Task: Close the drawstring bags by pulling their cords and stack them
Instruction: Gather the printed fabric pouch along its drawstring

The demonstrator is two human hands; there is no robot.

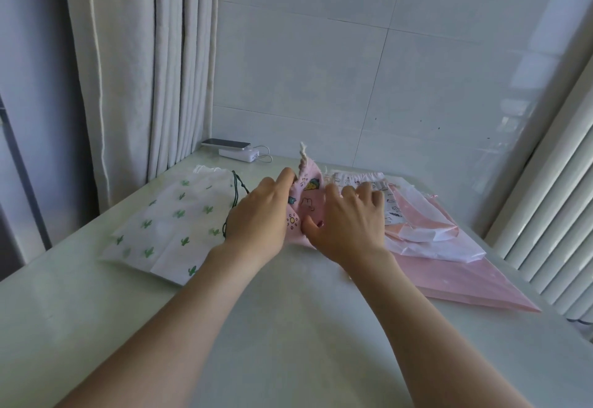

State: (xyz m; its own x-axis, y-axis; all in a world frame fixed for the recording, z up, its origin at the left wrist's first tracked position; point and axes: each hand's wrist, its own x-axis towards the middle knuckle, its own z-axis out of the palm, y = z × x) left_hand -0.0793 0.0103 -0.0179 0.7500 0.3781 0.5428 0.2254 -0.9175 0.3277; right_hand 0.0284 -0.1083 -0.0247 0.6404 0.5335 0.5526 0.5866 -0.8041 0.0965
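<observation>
One small pink bag (305, 202) is held between two hands above the table (288, 327). The left hand (260, 215) is curled onto its 9 o'clock edge and the right hand (349, 218) pinches its 3 o'clock side. One cord (303, 154) stands up at 12 o'clock. One cactus-print bag (167, 224) is laid flat at 9 o'clock. At 3 o'clock one white printed bag (390, 202) is piled on one large pink bag (465, 279).
</observation>
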